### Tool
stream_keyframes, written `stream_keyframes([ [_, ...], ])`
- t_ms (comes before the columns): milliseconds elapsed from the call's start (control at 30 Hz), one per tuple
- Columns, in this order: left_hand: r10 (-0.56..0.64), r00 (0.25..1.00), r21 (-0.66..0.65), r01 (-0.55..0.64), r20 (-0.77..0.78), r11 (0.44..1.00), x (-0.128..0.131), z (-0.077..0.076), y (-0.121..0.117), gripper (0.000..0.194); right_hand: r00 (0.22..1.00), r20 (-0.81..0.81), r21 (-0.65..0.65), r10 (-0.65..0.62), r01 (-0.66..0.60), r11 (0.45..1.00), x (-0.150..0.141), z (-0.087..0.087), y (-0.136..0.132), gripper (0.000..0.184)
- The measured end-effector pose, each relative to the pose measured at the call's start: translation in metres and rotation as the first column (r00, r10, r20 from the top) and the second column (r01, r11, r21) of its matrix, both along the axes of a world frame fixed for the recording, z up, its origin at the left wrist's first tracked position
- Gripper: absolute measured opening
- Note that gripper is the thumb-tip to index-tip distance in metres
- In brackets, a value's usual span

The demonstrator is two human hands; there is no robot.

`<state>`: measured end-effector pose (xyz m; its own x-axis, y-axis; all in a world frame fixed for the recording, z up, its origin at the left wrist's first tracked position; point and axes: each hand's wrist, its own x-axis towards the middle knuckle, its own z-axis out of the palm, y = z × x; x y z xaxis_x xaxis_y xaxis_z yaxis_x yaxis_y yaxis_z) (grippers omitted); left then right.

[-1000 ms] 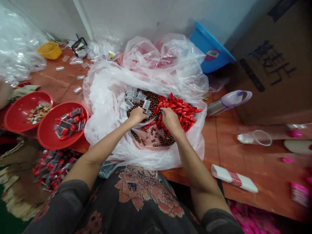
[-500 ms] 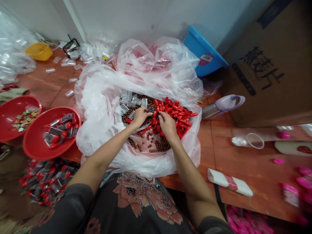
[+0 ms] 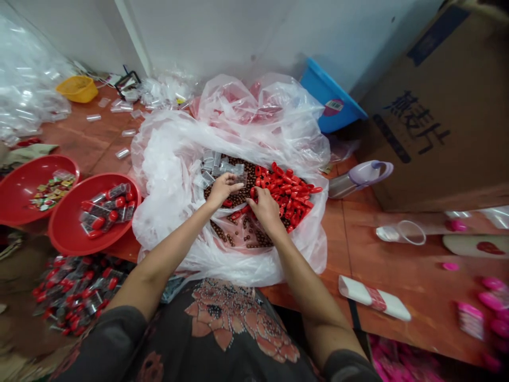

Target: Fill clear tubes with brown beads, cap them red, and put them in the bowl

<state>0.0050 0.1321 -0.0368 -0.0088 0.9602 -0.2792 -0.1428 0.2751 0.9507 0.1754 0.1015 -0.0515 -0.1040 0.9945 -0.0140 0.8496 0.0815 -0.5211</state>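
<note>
My left hand [image 3: 222, 191] is closed on a small clear plastic tube [image 3: 241, 179], held over brown beads [image 3: 249, 168] in a white plastic bag [image 3: 159, 154]. Beside it, my right hand [image 3: 265, 210] pinches a red cap [image 3: 253, 192]. The fingertips of the two hands are close but apart. To the right of the beads lies a heap of red caps [image 3: 292, 190]. Several empty clear tubes [image 3: 212, 161] rest on the beads just beyond my left hand. Whether the held tube contains anything is too small to tell.
Left of the bag stands a red bowl [image 3: 59, 233] of filled, red-capped tubes [image 3: 104, 211], beside another red bowl [image 3: 16, 199] with small packets. More capped tubes [image 3: 75, 297] lie below. At right are a purple-lidded bottle [image 3: 358, 178], a cardboard box [image 3: 421, 170] and a blue basin [image 3: 330, 95].
My hands, close together at the red caps before, have drawn slightly left, and a clear tube now shows plainly in my left fingers. The camera view has shifted a little.
</note>
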Motion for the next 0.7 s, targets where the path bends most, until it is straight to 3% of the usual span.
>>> stream_keyframes([
  [133, -0.078, 0.985, 0.049, 0.072, 0.151, 0.996, -0.015, 0.024, -0.037, 0.055, 0.972, -0.234, -0.036, -0.008, 0.0, 0.999, 0.0, -0.013, 0.002, 0.045],
  [200, -0.074, 0.976, 0.055, 0.064, 0.205, 0.996, -0.02, 0.034, -0.055, 0.053, 0.888, -0.456, -0.069, -0.064, 0.036, 0.997, 0.001, -0.016, 0.0, 0.049],
  [333, -0.067, 0.963, 0.049, 0.056, 0.261, 0.997, -0.022, 0.046, -0.081, 0.046, 0.517, -0.834, -0.197, -0.193, 0.048, 0.979, 0.004, -0.004, -0.014, 0.052],
  [400, -0.085, 0.957, 0.043, 0.077, 0.276, 0.996, -0.022, 0.047, -0.088, 0.044, 0.343, -0.901, -0.279, -0.265, 0.007, 0.96, 0.006, 0.011, -0.025, 0.049],
  [467, -0.091, 0.953, 0.026, 0.088, 0.288, 0.996, -0.02, 0.046, -0.091, 0.043, 0.224, -0.926, -0.316, -0.304, -0.019, 0.949, 0.009, 0.028, -0.036, 0.043],
  [567, -0.107, 0.949, 0.02, 0.106, 0.298, 0.994, -0.017, 0.044, -0.095, 0.042, 0.149, -0.953, -0.269, -0.262, -0.025, 0.963, 0.012, 0.052, -0.051, 0.032],
  [700, -0.189, 0.949, 0.041, 0.185, 0.252, 0.982, -0.01, 0.045, -0.105, 0.041, 0.156, -0.981, -0.117, -0.112, -0.02, 0.993, 0.01, 0.074, -0.066, 0.025],
])
